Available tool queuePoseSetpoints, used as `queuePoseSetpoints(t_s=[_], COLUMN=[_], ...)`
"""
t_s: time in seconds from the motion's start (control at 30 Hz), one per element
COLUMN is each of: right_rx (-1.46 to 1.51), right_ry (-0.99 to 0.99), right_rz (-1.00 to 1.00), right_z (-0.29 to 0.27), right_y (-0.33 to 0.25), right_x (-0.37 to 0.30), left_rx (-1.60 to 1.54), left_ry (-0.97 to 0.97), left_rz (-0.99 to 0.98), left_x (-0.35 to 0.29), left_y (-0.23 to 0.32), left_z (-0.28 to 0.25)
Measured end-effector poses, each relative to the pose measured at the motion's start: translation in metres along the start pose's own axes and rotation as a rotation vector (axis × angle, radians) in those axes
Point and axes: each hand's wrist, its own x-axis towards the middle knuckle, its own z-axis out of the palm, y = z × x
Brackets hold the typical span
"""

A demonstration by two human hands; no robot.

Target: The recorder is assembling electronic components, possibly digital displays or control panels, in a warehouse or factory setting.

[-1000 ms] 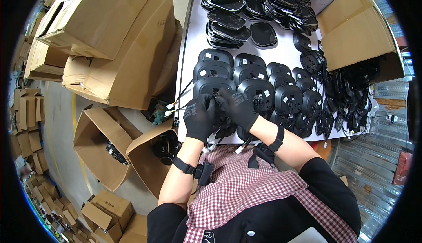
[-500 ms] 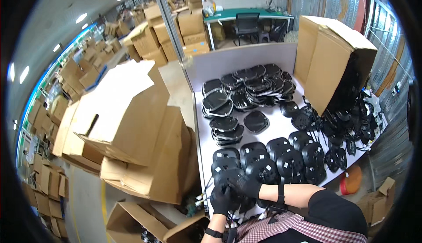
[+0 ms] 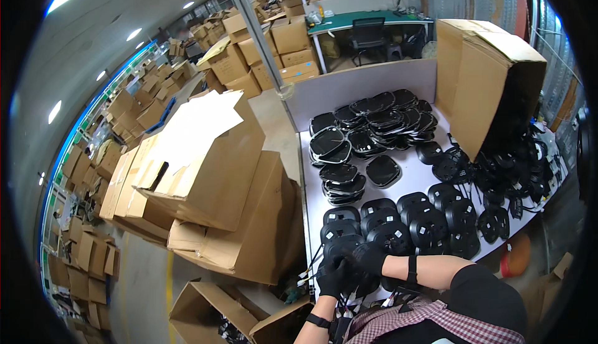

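Note:
Both my hands wear black gloves and meet over the front-left of several rows of rounded black plastic housings (image 3: 387, 237). My left hand (image 3: 332, 277) is closed, its fingers curled at the near-left housings. Close against it, my right hand (image 3: 367, 259) reaches in from the right with bent, closed fingers. Black gloves over black parts hide what the fingers grip. Just beyond the hands lies another black housing (image 3: 341, 246). Thin cables with white connectors (image 3: 303, 278) stick out at the table's left edge.
Stacks of glossy black rounded plates (image 3: 339, 174) stand farther back on the white table (image 3: 411, 179). A tall carton (image 3: 483, 82) and a heap of black cabled parts (image 3: 520, 163) are on the right. Large cartons (image 3: 205, 176) crowd the left side; an open box (image 3: 212, 306) sits below.
The whole scene has shifted right in the picture as my head turned a little left. My hands stay together over the same front-left housings, with only small finger movement.

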Motion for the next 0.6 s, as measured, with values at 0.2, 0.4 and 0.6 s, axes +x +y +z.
queuePoseSetpoints(t_s=[0.2, 0.4, 0.6], right_rx=[0.039, -0.075, 0.126], right_ry=[0.087, -0.004, 0.052], right_rz=[0.036, -0.012, 0.024], right_z=[0.041, 0.058, 0.026], right_y=[0.039, 0.064, 0.037], right_x=[-0.007, -0.006, -0.006], left_rx=[0.19, 0.274, 0.29], left_ry=[0.005, 0.072, 0.034], left_rz=[0.143, 0.213, 0.169], left_x=[-0.002, 0.0, 0.0], left_y=[-0.011, -0.002, 0.003], left_z=[0.003, 0.008, 0.004])
